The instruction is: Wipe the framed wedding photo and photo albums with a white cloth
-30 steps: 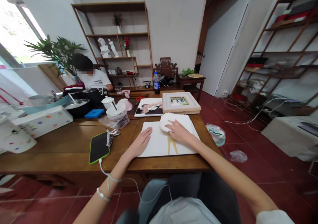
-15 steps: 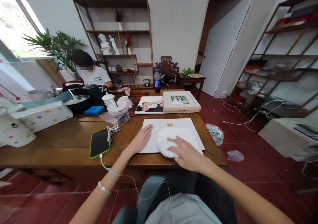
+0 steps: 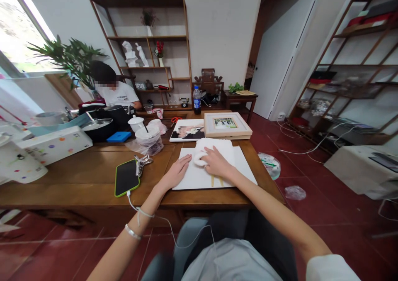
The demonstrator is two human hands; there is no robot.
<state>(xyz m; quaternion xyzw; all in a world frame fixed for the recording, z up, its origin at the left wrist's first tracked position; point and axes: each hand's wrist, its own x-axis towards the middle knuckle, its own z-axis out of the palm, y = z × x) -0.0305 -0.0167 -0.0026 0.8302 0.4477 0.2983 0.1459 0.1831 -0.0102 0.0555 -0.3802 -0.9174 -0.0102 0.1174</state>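
A white board (image 3: 242, 171) lies flat on the wooden table in front of me. My left hand (image 3: 175, 174) rests flat on its left edge, fingers stretched out. On the board's far part lies a fluffy white cloth (image 3: 221, 145), bunched under my right hand (image 3: 217, 164), whose fingers press and grip it. Gold-coloured marks (image 3: 217, 180) show on the board just below my right wrist. Beyond the board are a light wooden picture frame (image 3: 245, 125) with a small photo and a white panel with a printed picture (image 3: 188, 131).
Left on the table lies a phone (image 3: 127, 178) with a charging cable that passes across my left forearm. Behind it are a plastic-wrapped cup (image 3: 149, 135), a blue box (image 3: 118, 137) and a dark pot (image 3: 98, 129). A bottle (image 3: 197, 100) stands farther back. Another person (image 3: 120, 94) sits far left.
My right hand has slid the white cloth away from me, to the board's far edge, uncovering gold marks near the front. The left hand stays in place.
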